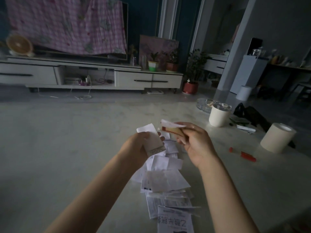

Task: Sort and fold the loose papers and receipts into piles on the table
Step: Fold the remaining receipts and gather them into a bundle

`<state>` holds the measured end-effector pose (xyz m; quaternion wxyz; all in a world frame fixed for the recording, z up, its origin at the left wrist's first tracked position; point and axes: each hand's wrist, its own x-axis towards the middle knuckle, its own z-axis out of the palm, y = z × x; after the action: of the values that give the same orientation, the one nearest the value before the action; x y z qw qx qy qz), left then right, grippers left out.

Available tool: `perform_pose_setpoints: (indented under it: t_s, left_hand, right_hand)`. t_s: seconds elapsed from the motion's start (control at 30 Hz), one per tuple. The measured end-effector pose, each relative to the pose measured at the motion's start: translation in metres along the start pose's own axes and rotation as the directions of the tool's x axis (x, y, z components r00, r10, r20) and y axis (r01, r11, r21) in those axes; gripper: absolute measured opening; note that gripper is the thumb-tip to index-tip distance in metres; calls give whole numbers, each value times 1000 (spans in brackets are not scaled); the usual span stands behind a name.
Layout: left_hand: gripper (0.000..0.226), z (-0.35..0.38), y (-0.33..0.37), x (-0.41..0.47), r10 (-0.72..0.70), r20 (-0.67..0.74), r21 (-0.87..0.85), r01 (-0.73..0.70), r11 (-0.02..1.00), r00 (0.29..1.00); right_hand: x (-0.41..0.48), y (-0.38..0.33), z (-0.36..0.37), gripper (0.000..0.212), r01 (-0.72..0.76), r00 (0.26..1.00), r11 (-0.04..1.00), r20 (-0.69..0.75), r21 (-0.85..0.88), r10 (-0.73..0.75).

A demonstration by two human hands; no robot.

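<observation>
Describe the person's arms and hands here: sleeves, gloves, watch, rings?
Both arms are bare from wrist to the frame's bottom edge: no sleeve shows on the left forearm or the right forearm. The left hand and right hand wear no gloves. No watch, bracelet or ring is visible, though the light is dim and some fingers are hidden.

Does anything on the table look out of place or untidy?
Yes. The papers lie in a loose, overlapping heap on the table, edges askew, not in piles. A red object lies apart at right.
</observation>
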<state>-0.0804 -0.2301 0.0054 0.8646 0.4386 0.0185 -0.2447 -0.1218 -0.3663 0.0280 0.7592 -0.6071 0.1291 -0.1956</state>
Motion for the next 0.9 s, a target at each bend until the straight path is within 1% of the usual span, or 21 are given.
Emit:
perform_pose_setpoints:
  t_s: [0.07, 0.1, 0.17, 0.23, 0.3, 0.37, 0.4, 0.43, 0.47, 0.5, 0.53, 0.57, 0.63, 0.7, 0.73, 0.8, 0.83, 0.9]
  left_hand:
    - [47, -2, -4, 3, 75, -22, 18, -75, 997, 997]
    - [52, 0, -5, 3, 111, -37, 22, -110, 994, 993]
    - [54, 3, -3, -2, 168, -64, 13, -168, 986, 984]
    - [46, 9, -2, -5, 204, -105, 18, -203, 979, 973]
    - [36, 11, -1, -6, 195, -132, -43, -202, 978, 972]
    - [38, 12, 1, -9, 151, -95, -156, -164, 974, 984]
    - [46, 12, 2, -10, 128, -73, -192, -139, 971, 989]
    - [54, 13, 1, -12, 110, -47, -195, -117, 974, 993]
    - [53, 13, 0, -13, 106, -27, -158, -109, 981, 994]
    - [42, 14, -2, -13, 122, -29, -84, -124, 989, 992]
    - [26, 15, -3, -13, 152, -62, -4, -152, 988, 986]
    - [15, 15, -3, -12, 189, -116, 53, -184, 982, 975]
    - [19, 12, -1, -10, 244, -172, 100, -230, 968, 954]
    - [22, 11, 1, -8, 253, -155, 71, -244, 967, 955]
    - [24, 11, 1, -9, 249, -140, 67, -242, 968, 958]
    - [23, 12, -1, -9, 249, -149, 84, -239, 967, 957]
    - [21, 12, -2, -9, 258, -165, 99, -245, 965, 952]
    - [18, 11, -4, -7, 273, -194, 122, -253, 960, 942]
  right_hand:
    - [0, 11, 10, 40, 89, 994, 984, -48, -154, -98]
    - [-1, 16, 15, 41, 142, 985, 960, -59, -242, -160]
    - [-6, 25, 24, 41, 251, 957, 880, -29, -404, -287]
    - [-13, 31, 32, 41, 368, 905, 767, 13, -525, -426]
    - [-20, 36, 39, 41, 484, 814, 636, 42, -601, -579]
    - [-25, 41, 43, 39, 532, 751, 575, 33, -621, -659]
    - [-24, 44, 44, 35, 540, 743, 575, 26, -614, -669]
    - [-23, 44, 45, 28, 530, 755, 585, 27, -614, -655]
    - [-24, 43, 47, 20, 518, 776, 603, 37, -607, -630]
    - [-24, 43, 48, 15, 497, 816, 626, 78, -601, -572]
    - [-24, 43, 47, 15, 481, 842, 650, 105, -589, -528]
    - [-26, 40, 48, 16, 478, 859, 657, 152, -583, -490]
    - [-27, 38, 49, 28, 455, 878, 689, 153, -564, -454]
    - [-27, 30, 49, 36, 408, 908, 754, 142, -515, -394]
    - [-25, 29, 48, 37, 395, 916, 751, 164, -529, -367]
    - [-28, 30, 50, 40, 397, 917, 708, 279, -585, -284]
    - [-29, 32, 51, 43, 402, 911, 682, 346, -612, -227]
    - [-26, 36, 53, 43, 428, 890, 647, 417, -630, -183]
